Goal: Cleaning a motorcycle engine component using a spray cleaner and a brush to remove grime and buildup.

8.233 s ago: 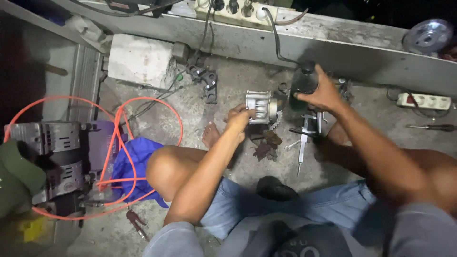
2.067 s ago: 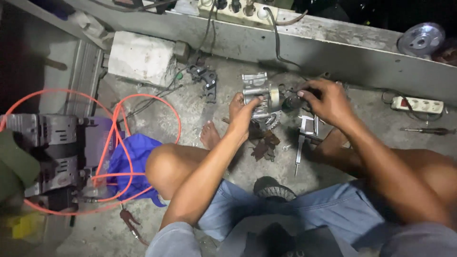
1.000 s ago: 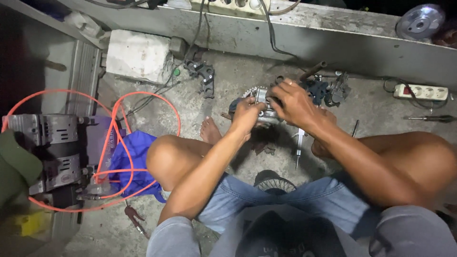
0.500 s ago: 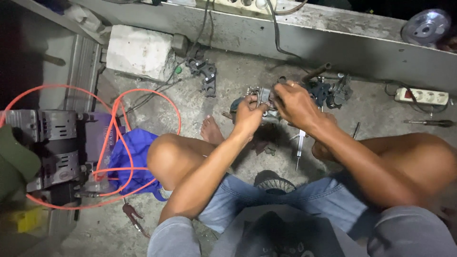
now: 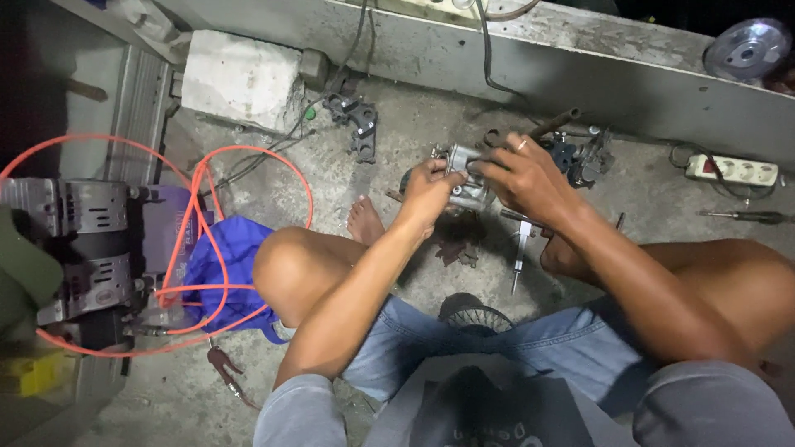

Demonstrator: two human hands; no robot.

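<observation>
Currently both hands, left hand (image 5: 431, 186) and right hand (image 5: 517, 174), are gripping the small grey cast-metal engine part (image 5: 464, 170) above the far concrete floor (image 5: 397, 141), so a slipping hold risks dropping it onto loose dark metal pieces (image 5: 455, 248).

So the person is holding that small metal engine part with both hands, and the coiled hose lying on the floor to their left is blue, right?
Not quite: the head view shows the coiled hose is orange; the blue thing under it is a cloth. Both the left hand and right hand do hold the metal part.
</observation>
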